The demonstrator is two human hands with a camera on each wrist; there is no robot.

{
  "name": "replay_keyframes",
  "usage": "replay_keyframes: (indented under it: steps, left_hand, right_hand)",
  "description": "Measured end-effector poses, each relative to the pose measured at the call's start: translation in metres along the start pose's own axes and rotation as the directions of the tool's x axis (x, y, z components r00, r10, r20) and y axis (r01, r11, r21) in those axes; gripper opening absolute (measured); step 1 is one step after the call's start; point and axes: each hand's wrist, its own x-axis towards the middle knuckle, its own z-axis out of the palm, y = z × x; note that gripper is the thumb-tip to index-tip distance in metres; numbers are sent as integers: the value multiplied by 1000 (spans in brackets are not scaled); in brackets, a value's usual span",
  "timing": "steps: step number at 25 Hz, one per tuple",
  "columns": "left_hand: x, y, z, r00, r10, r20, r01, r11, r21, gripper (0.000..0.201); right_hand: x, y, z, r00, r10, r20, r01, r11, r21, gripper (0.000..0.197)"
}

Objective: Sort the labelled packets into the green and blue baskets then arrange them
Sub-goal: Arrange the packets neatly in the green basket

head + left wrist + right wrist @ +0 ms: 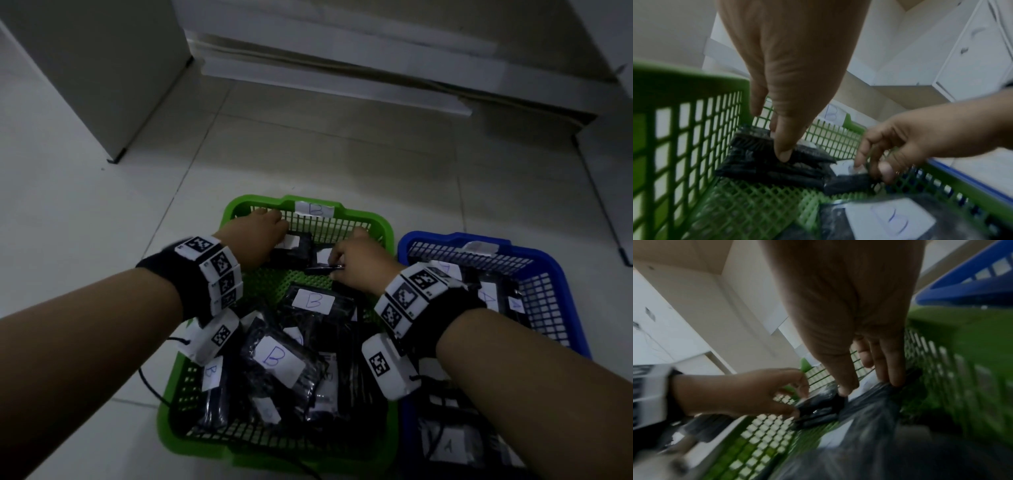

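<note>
Green plastic mesh basket (383, 222) holds two black B-labelled packets at its far wall: left hand (265, 236) pinches the left packet (760, 155), right hand (359, 263) pinches its neighbour (846, 180), just rightward.

I read this as a room in a home. The lower half of the head view is a pale glossy tiled floor (85, 212) with visible grout lines. A plain white cabinet side (85, 68) stands at upper left, and white stepped furniture bases (342, 58) run across the top. At the left wrist view's right edge I see white cupboard doors with small metal handles (974, 53).
</note>
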Motion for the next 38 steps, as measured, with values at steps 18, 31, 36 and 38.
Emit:
replay_keyframes:
  steps: [18,31,36,38]
  left_hand:
    - [-31,-20,-28,989,110,101,-93,983,-160,26]
    - [-16,-13,-12,988,24,-152,-4,991,132,40]
    - [-13,-3,-16,1000,4,-28,-2,996,84,43]
    - [-10,-1,-18,999,-5,-37,7,997,74,37]
  right_hand:
    - [17,-6,-21,955,232,-185,-243,969,-43,29]
    - [13,-5,6,955,29,-296,-126,940,-316,66]
    - [13,-2,3,943,0,-333,-144,902,-406,51]
    - [12,0,2,945,-22,-325,-90,941,-325,49]
